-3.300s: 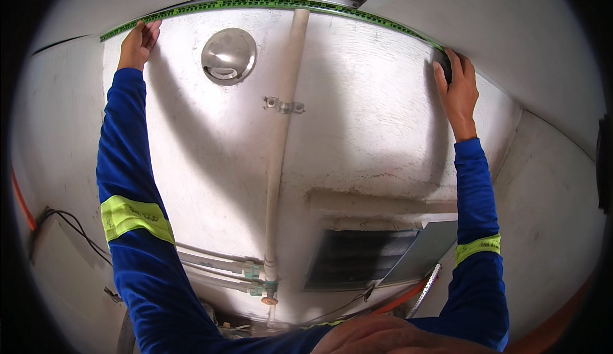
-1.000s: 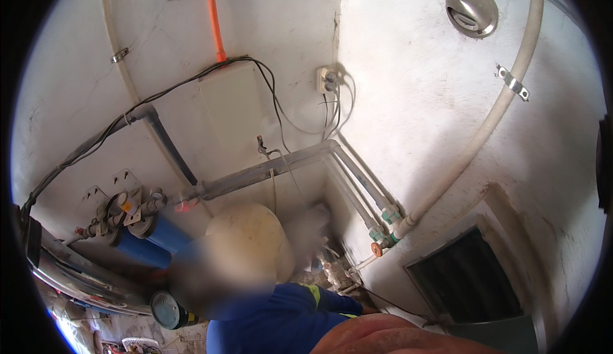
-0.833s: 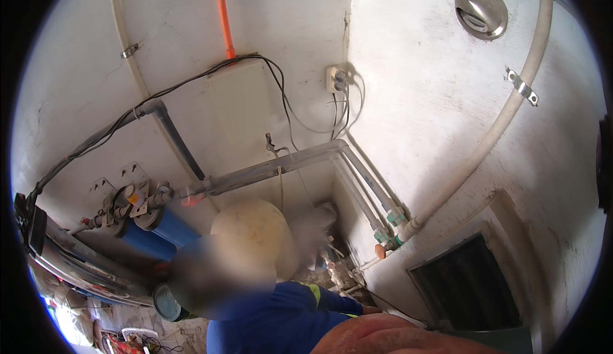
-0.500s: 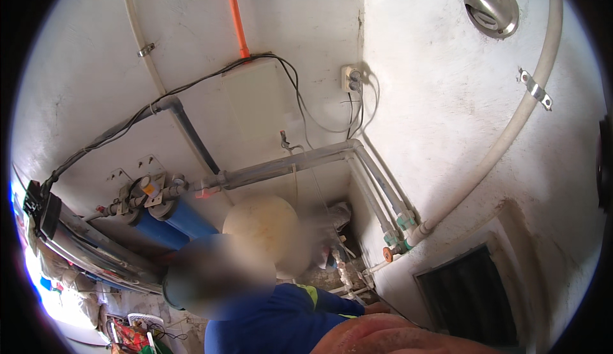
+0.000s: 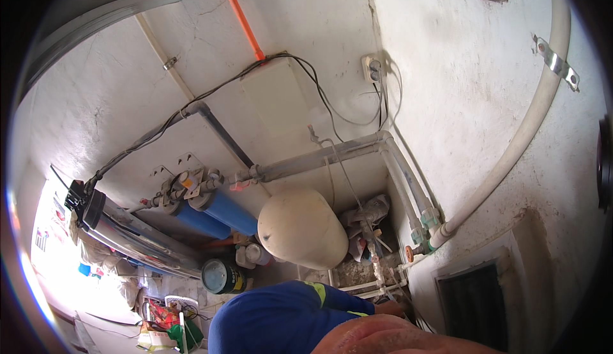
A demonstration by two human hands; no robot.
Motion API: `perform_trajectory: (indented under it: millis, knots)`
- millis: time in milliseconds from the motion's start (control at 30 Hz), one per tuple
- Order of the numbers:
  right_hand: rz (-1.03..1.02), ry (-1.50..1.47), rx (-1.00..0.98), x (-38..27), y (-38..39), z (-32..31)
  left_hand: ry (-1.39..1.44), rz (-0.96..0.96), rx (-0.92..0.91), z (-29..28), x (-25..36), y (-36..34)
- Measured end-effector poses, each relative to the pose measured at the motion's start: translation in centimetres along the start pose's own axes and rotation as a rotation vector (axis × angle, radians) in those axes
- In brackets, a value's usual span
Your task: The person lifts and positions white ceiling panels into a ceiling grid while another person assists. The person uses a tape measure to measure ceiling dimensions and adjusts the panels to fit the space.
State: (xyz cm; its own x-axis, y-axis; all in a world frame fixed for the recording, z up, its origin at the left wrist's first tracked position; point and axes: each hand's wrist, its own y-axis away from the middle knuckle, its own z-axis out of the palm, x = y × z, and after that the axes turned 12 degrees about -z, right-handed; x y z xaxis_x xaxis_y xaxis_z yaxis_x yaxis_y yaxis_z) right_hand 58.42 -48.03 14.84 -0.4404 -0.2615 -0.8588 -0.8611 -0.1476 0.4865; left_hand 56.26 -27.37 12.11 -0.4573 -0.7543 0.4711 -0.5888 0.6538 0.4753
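Observation:
My left arm, in a blue sleeve (image 5: 274,315) with yellow-green bands, reaches right across the lower edge. Only part of my left hand (image 5: 392,308) shows past the cuff, low by thin white pipes (image 5: 357,286) and dark cables. Its fingers are too small and hidden to read, and I cannot tell whether it holds anything. Closest to it rises a short upright pipe fitting (image 5: 377,268) with whitish joints. My right hand is out of view.
A cream rounded tank (image 5: 303,229) stands beyond my arm, with a dark lidded bucket (image 5: 223,276) left of it. Blue filter housings (image 5: 223,210) hang at the wall. An orange-handled valve (image 5: 410,253) and a dark wall opening (image 5: 472,303) lie right.
The view has shifted, so the wall, pipes and tank sit farther right in it. The tank and bucket, blurred before, now show sharply. My left hand remains low by the pipes.

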Motion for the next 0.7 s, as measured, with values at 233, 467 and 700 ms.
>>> perform_trajectory:
  millis: [233,467,700]
  knots:
    - [-0.04,-0.067,0.079,5.5,8.5,1.3,0.239,0.127,0.143,0.9,0.4,-0.5]
    - [-0.18,0.059,0.258,5.1,12.1,3.7,0.193,0.051,0.155,-3.2,4.2,0.0]
    - [-0.397,0.259,0.227,1.9,11.5,5.0,0.204,0.038,0.006,-3.7,2.6,1.0]
